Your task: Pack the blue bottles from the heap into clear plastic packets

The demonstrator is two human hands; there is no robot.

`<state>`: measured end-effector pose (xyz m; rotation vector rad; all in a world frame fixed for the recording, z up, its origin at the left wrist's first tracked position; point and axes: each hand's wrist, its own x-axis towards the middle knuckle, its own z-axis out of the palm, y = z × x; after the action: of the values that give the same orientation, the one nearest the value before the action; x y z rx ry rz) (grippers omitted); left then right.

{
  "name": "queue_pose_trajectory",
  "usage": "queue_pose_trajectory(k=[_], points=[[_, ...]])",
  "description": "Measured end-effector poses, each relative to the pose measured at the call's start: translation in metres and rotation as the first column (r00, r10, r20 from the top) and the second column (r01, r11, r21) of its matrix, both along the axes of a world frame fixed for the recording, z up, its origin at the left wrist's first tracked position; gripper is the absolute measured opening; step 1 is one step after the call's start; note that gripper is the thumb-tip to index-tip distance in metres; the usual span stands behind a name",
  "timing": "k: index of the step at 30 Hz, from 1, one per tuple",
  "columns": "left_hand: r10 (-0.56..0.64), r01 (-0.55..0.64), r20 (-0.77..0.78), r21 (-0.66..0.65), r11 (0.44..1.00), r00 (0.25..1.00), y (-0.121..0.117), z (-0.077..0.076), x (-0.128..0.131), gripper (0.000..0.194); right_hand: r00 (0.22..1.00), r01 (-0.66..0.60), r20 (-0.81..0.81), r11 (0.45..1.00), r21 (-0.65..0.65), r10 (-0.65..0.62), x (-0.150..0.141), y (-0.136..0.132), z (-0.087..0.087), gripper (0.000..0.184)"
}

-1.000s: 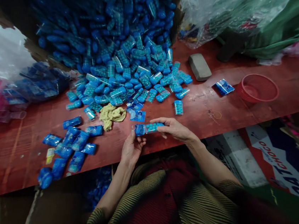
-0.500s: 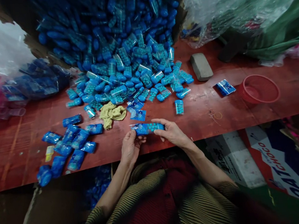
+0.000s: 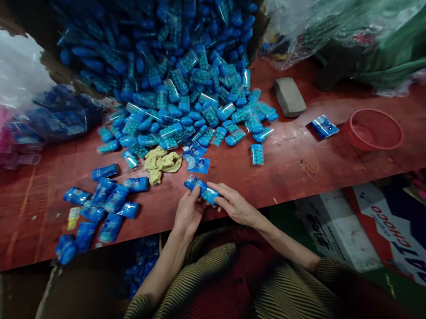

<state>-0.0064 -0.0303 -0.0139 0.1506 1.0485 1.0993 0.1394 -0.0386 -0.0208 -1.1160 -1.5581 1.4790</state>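
A small clear bottle of blue balls with a blue printed sleeve is held between both hands, just over the front part of the table. My left hand grips its left end, thumb on top. My right hand closes on its right end. Right behind it lie loose blue printed sleeves and a crumpled yellow cloth. One unsleeved bottle lies apart to the right. Several sleeved bottles are gathered at the left.
A large heap of unsleeved bottles spills from a torn carton onto the red table. To the right are a grey block, a stack of blue sleeves and a red plastic basket. Plastic bags flank the heap.
The sleeve now covers more of the bottle, whose balls show less. My hands have come closer together and slightly lower, and the bottle has tilted down to the right.
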Motion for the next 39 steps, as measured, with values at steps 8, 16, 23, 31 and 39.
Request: queue_pose_trajectory(k=[8,16,23,31,39], points=[[-0.241,0.239,0.107,0.032,0.971,0.965,0.009,0.007,-0.014,0.014,0.905,-0.176,-0.423,0.941,-0.288,0.039,0.01,0.021,-0.001,0.058],[-0.359,0.349,0.175,0.081,0.933,0.917,0.014,0.015,-0.017,0.018,0.912,-0.239,-0.377,0.957,-0.164,0.163,0.01,0.018,0.003,0.074],[-0.311,0.297,0.142,0.115,0.948,0.94,-0.005,0.023,-0.004,0.015,0.943,-0.257,-0.274,0.937,-0.235,0.19,0.015,0.017,0.019,0.062],[-0.213,0.208,0.029,0.121,0.971,0.977,-0.005,0.034,0.003,0.017,0.989,0.101,-0.107,0.994,-0.033,-0.104,0.004,0.006,0.011,0.049],[-0.304,0.291,0.066,0.165,0.943,0.95,-0.007,0.031,0.007,0.021,0.954,-0.106,-0.296,0.976,-0.193,0.045,0.015,0.017,0.008,0.053]])
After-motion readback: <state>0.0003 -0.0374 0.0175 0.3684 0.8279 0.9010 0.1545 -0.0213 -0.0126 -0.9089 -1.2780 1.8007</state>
